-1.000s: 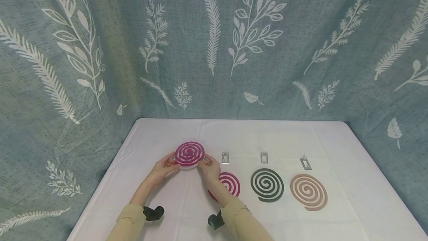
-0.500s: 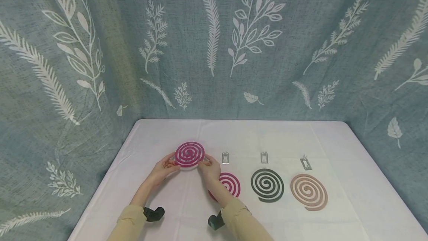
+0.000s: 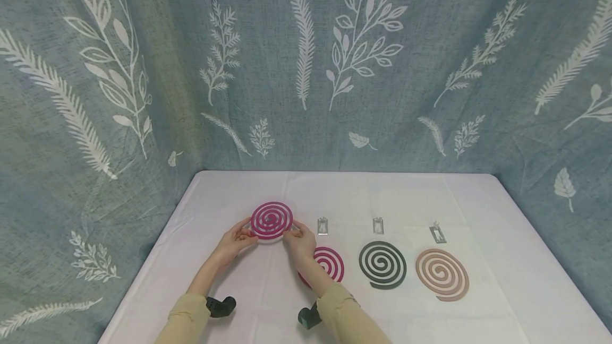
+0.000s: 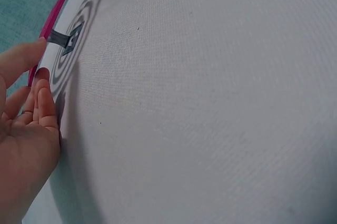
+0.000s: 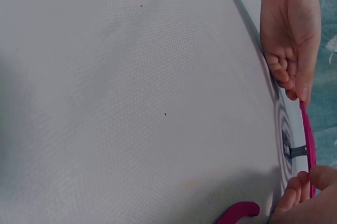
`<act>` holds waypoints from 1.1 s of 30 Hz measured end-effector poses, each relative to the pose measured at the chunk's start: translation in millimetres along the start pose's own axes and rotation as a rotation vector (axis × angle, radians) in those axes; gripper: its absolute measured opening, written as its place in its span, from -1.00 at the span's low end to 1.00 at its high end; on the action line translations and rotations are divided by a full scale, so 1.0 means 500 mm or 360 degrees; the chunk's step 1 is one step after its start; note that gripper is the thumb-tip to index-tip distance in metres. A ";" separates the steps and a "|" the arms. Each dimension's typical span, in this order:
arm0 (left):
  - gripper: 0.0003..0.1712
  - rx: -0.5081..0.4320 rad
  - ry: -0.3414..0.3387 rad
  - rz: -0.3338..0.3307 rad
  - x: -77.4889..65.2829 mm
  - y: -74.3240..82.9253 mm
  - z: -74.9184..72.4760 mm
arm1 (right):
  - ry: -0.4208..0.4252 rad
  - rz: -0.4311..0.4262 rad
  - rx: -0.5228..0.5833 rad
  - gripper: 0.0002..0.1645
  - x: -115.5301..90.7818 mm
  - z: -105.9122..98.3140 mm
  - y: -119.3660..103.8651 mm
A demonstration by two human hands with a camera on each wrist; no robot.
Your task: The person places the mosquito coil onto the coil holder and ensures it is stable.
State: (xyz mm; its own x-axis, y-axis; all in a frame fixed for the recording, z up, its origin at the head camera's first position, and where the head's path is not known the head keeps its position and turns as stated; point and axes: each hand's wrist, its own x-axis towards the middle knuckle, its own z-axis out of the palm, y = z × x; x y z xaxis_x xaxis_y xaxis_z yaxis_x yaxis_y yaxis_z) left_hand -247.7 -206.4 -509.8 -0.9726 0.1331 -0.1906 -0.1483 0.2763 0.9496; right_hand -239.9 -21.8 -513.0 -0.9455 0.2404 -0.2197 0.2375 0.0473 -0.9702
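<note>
Both hands hold a magenta mosquito coil (image 3: 271, 220) level above the left part of the table. My left hand (image 3: 234, 240) pinches its left edge, thumb above and fingers below; my right hand (image 3: 300, 241) pinches the right edge. Beneath the coil a small metal stand (image 4: 73, 39) sits on the cloth, its upright tab (image 5: 298, 152) reaching the coil's middle in the right wrist view. The coil's spiral shadow falls around the stand. A second magenta coil (image 3: 341, 269) lies flat, partly hidden under my right forearm.
On the white-covered table (image 3: 478, 200), a dark green coil (image 3: 381, 263) and a brown coil (image 3: 438, 271) lie to the right. Behind these coils are three flat metal stands, the left one (image 3: 322, 225), middle one (image 3: 378, 225) and right one (image 3: 437, 232). Patterned curtain (image 3: 268, 68) surrounds the table.
</note>
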 end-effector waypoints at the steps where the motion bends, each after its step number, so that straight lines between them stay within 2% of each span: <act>1: -0.19 -0.0002 0.0001 0.0009 0.000 -0.001 0.000 | -0.0001 0.0000 0.0000 -0.50 0.000 0.000 -0.001; 9: -0.20 -0.0030 0.0003 0.0042 0.001 -0.004 0.001 | 0.0004 -0.0013 -0.0010 -0.51 -0.002 -0.003 -0.004; 33: -0.22 0.0128 0.0092 -0.0012 -0.010 0.006 0.011 | -0.0012 -0.0042 -0.0100 -0.52 -0.007 -0.008 -0.005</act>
State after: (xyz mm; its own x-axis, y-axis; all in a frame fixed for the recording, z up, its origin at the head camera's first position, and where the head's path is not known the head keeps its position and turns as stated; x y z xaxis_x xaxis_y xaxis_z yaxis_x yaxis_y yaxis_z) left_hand -242.3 -200.9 -507.6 -0.9806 0.0760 -0.1809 -0.1433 0.3530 0.9246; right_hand -236.1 -18.9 -509.3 -0.9531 0.2311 -0.1953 0.2259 0.1141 -0.9674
